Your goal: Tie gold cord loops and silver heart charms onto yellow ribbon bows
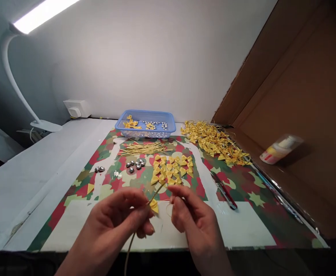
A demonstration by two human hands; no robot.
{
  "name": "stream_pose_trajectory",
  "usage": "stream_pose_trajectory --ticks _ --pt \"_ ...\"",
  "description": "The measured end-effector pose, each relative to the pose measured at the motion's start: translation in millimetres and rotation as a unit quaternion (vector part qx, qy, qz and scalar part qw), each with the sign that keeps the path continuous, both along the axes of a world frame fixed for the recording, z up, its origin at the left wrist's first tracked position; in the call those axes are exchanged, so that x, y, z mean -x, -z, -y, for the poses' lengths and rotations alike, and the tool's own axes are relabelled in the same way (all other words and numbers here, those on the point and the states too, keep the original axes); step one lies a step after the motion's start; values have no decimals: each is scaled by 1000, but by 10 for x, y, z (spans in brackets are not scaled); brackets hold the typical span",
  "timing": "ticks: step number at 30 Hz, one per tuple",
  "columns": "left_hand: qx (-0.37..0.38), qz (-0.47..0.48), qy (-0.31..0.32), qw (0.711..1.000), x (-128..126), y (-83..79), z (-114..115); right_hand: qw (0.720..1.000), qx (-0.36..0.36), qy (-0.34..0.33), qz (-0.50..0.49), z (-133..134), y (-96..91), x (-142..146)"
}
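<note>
My left hand point(119, 216) is closed, thumb against fingers, on a thin olive-yellow cord point(130, 245). One end of that cord slants up past the fingertips, and the other hangs below the hand. A yellow ribbon bow point(154, 206) shows at the same fingertips, partly hidden by them. Just to the right, my right hand point(195, 218) is pinched, with a fine looped thread point(168, 209) at its thumb. Whether this thread belongs to the cord I cannot tell. Beyond the hands, several yellow bows point(173, 168) lie in rows on the camouflage-patterned mat.
Silver bells or beads point(138, 164) lie left of the bows, with cut cords point(145, 148) behind. A blue basket point(145, 133) stands at the back. Finished-looking bows point(214, 142) are heaped at right, near red-handled tweezers or snips point(224, 190), a bottle point(280, 149) and a cardboard wall point(300, 76).
</note>
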State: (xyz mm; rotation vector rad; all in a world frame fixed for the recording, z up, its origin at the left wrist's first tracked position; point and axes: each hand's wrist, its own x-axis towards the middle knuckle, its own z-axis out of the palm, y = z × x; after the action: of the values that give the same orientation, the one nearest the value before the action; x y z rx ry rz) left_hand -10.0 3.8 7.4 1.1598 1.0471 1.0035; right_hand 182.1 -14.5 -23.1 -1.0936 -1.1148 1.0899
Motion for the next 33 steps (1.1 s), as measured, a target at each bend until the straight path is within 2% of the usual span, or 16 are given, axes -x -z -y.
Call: stream_pose_trajectory --ticks 3,5,8,11,14,16,21,24,26,29,33 --pt "39 10 -30 999 -98 31 111 998 0 -60 9 -61 -102 60" --pt "62 16 -17 998 -136 41 140 998 -10 -37 39 -98 -100 103" --pt "94 35 50 994 -91 72 179 994 -27 11 110 -132 -38 124" --pt "67 11 106 992 36 125 215 986 -28 25 161 -141 16 101" --pt "27 -26 113 993 151 185 220 977 -36 30 206 -140 32 90" --pt "9 -27 104 994 193 220 203 969 -56 39 237 -142 35 100" --pt "-49 -16 34 998 202 251 135 947 -114 40 298 -125 70 126" --pt "-12 8 73 997 191 264 109 924 -159 30 348 -87 97 115" --pt "45 50 94 993 179 295 112 904 -198 30 377 -54 95 100" --pt "123 76 94 985 153 358 139 881 -253 38 399 2 51 77" --pt "137 58 89 985 121 377 168 859 -309 24 408 84 -13 52"
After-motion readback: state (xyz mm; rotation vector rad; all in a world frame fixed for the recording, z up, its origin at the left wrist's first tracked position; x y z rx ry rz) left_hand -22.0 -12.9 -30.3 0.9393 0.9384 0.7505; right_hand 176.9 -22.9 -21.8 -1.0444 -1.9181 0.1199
